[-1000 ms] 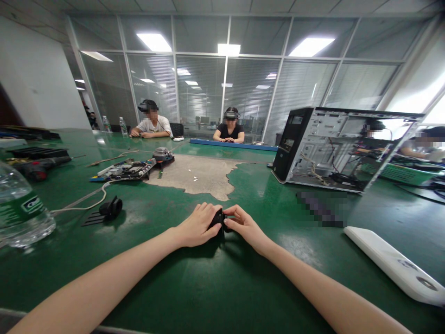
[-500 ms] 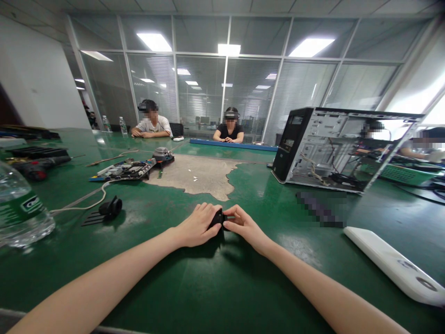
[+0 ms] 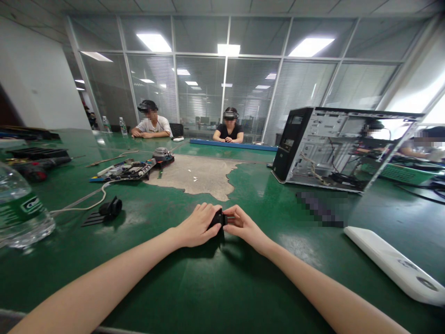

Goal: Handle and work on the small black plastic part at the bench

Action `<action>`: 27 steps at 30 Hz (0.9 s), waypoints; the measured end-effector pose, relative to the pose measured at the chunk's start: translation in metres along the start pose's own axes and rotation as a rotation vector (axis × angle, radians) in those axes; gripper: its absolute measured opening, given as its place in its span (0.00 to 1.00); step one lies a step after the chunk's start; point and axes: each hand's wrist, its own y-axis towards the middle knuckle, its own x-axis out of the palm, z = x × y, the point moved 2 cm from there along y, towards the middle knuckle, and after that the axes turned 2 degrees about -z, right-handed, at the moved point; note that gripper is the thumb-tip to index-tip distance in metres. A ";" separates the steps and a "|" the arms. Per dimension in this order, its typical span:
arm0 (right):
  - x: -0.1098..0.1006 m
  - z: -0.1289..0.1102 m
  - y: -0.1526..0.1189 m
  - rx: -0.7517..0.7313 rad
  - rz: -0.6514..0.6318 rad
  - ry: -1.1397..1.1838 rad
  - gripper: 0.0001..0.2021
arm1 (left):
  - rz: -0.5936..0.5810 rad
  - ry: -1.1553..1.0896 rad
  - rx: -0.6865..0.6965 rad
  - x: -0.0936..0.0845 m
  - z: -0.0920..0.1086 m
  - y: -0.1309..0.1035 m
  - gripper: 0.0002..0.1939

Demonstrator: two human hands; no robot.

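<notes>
Close above the green table (image 3: 208,297), near the middle of the view, a small black part (image 3: 220,220) is held between both hands. Its exact kind cannot be made out, as fingers cover much of it. My left hand (image 3: 198,226) is closed round its left side, thumb along the near face. From the right, my right hand (image 3: 246,228) pinches its right edge with thumb and fingertips. A black piece with a round end and several prongs (image 3: 108,211) lies on the table to the left of my left hand.
At left stand a water bottle (image 3: 22,208) and a drill (image 3: 41,166). A circuit board (image 3: 127,170) lies behind, beside a bare worn patch (image 3: 194,174). An opened computer case (image 3: 295,144) and a white power bank-like block (image 3: 389,262) are at right. Several people sit around the table.
</notes>
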 end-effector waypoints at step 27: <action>-0.012 0.009 0.002 -0.009 0.240 -0.085 0.15 | -0.013 0.017 -0.003 0.000 0.000 0.000 0.19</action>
